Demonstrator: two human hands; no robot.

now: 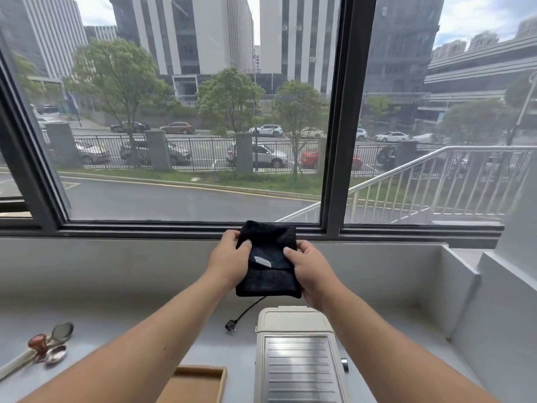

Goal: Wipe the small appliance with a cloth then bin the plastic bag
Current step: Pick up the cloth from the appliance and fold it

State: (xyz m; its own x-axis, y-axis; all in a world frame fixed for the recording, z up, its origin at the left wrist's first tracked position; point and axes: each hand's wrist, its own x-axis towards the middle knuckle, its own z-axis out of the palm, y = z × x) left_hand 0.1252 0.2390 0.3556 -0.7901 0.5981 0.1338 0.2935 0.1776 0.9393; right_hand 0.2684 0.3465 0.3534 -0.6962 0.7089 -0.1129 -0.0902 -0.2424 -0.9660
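— Where is the cloth (268,258) sitting for us?

— We are holding it up in the middle of the frame, folded and black, with a small pale tag showing on its front. Our left hand (229,260) is gripping its left edge, thumb curled over the front, and our right hand (309,273) is pinching the right edge the same way.

— And the appliance (297,357)?

— It is standing just below the cloth, at the lower centre, cream with a ribbed metal top. Its black cord (245,312) is trailing off to the left across the grey counter (122,315).

— What else are we seeing?

— A cardboard box (197,383) is lying at the bottom edge, left of the appliance. Some metal tools (50,344) are resting at the lower left. The window (186,117) is filling the upper frame.
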